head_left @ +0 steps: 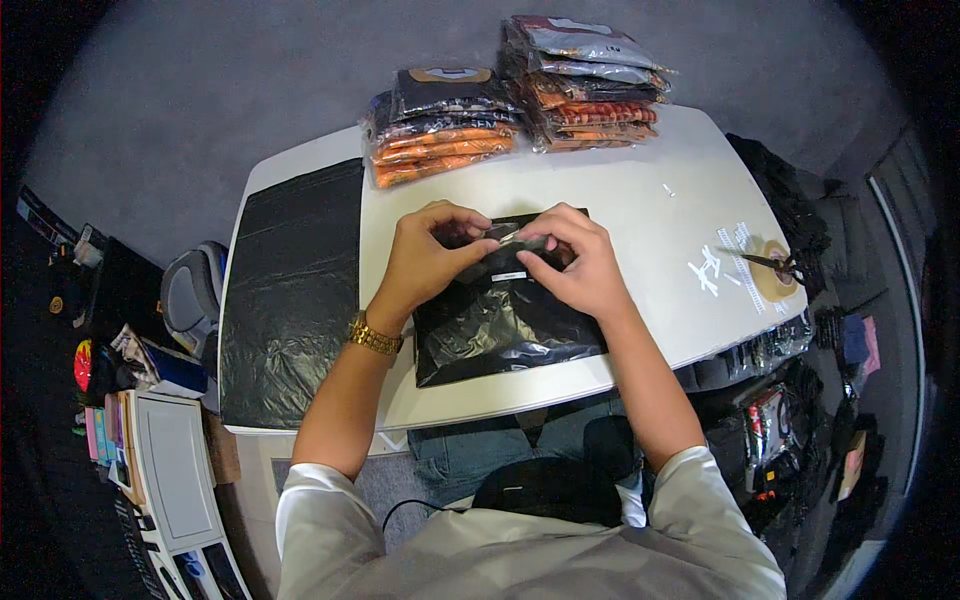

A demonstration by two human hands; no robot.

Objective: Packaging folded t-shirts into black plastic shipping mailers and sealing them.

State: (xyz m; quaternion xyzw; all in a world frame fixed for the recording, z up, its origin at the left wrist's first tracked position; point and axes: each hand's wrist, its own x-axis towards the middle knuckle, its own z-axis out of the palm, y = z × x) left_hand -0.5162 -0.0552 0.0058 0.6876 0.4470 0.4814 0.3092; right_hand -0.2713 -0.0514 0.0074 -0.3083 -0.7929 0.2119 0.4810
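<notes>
A black folded item in a shiny clear plastic bag (pixel 500 335) lies on the white table in front of me. Over its upper part, my left hand (pixel 432 248) and my right hand (pixel 574 255) meet with their fingertips pinched close together. Between them shows a small pale strip (pixel 510 237), too small to tell exactly. Just below the fingertips, a small white label (pixel 508 276) sits on the black item. Fingers on both hands are bent, and they partly hide what they pinch. A gold watch (pixel 375 335) is on my left wrist.
A black plastic sheet or bag (pixel 290 300) covers the table's left side. Two stacks of bagged garments (pixel 445 125) (pixel 590 95) stand at the far edge. To the right lie white strips (pixel 708 270), a tape roll (pixel 778 272) and dark scissors (pixel 765 261).
</notes>
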